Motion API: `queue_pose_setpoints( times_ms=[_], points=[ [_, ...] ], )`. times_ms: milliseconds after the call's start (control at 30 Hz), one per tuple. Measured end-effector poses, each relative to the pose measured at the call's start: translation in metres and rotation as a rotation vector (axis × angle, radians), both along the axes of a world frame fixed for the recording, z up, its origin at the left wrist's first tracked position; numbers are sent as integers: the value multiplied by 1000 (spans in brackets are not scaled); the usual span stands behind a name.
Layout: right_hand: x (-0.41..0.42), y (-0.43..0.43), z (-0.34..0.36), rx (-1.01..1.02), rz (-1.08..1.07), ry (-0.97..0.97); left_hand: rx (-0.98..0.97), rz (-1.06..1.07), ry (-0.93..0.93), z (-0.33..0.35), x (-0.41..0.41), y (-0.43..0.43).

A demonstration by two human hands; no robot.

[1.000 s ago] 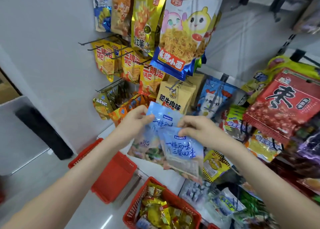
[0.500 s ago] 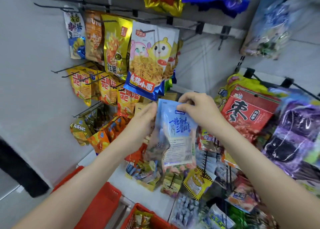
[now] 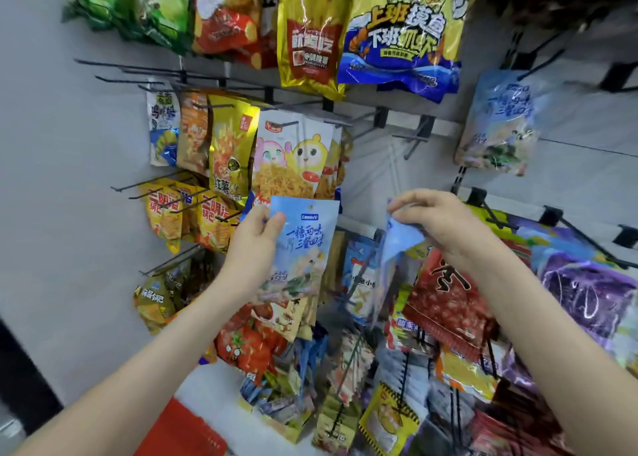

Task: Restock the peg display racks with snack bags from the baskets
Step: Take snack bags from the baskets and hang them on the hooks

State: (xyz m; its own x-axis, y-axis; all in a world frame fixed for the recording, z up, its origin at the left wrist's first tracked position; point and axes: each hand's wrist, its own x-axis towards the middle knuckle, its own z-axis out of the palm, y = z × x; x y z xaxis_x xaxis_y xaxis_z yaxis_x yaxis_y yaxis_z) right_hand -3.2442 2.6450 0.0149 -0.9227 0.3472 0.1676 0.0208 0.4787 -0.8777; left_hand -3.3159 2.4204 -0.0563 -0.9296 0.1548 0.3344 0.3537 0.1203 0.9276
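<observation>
My left hand (image 3: 253, 245) grips the upper left edge of a light blue snack bag (image 3: 303, 248), held upright in front of the rack. My right hand (image 3: 438, 220) pinches the top of a second light blue snack bag (image 3: 397, 248), which hangs edge-on and partly folded. The two bags are apart, roughly a hand's width between them. Another bag of the same kind (image 3: 497, 124) hangs on a peg at upper right. Bare black pegs (image 3: 411, 138) jut from the wall rail above and between my hands.
Snack bags crowd the peg rack: yellow ones (image 3: 207, 220) at left, a red jujube bag (image 3: 448, 303) under my right wrist, purple bags (image 3: 587, 296) at right. A red basket (image 3: 183, 435) shows at the bottom left. Long empty pegs (image 3: 138, 72) stick out at upper left.
The two blue bags, held stacked together before, are now separated, one in each hand. Both hands have risen toward the upper pegs and the view has tilted up; the baskets have nearly left the frame.
</observation>
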Motion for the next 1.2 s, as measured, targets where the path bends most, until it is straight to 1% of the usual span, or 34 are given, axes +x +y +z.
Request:
queue_pose_setpoints(
  times_ms=[33, 100, 133, 200, 233, 300, 333, 400, 433, 500, 567, 667, 733, 800, 867, 933, 1000, 1100, 1200],
  points=[
    [1, -5, 1, -117, 37, -19, -6, -19, 7, 2, 3, 3],
    [1, -20, 2, -256, 138, -47, -31, -63, 33, 5, 10, 12],
    [0, -27, 1, -297, 190, -48, -40, -91, 30, 6, 14, 17],
    [-2, -40, -1, -308, 241, -50, -60, -144, 3, 3, 17, 22],
    [-2, -45, -2, -228, 235, -45, -44, -183, -14, 2, 17, 22],
    [-6, -50, -6, 31, 199, -8, 5, -281, -74, -1, 16, 22],
    [-9, -52, -9, 121, 184, 14, 10, -312, -111, -5, 15, 21],
    [-12, -55, -15, 204, 150, 31, 27, -318, -156, -7, 22, 20],
    [-14, -55, -17, 221, 141, 35, 21, -300, -144, -7, 25, 21],
    [-18, -57, -21, 244, 143, 18, 11, -201, -100, -8, 27, 23],
    [-20, -59, -22, 300, 163, 6, 53, -115, -101, -8, 26, 23],
    [-26, -54, -22, 583, 128, 66, 89, -98, -143, -5, 21, 22],
    [-30, -48, -18, 702, 116, 110, 94, -124, -147, -1, 19, 21],
    [-30, -40, -12, 694, 173, 51, 95, -147, -163, 1, 16, 20],
    [-26, -33, -5, 586, 274, -34, 108, -171, -167, 4, 16, 20],
    [-20, -30, -1, 489, 325, -65, 130, -206, -153, 6, 16, 22],
    [-14, -26, 2, 470, 322, -49, 156, -224, -145, 11, 18, 26],
    [-8, -21, 8, 506, 290, 1, 218, -241, -138, 21, 20, 37],
    [0, -14, 19, 550, 229, 57, 230, -263, -71, 35, 23, 52]
  ],
)
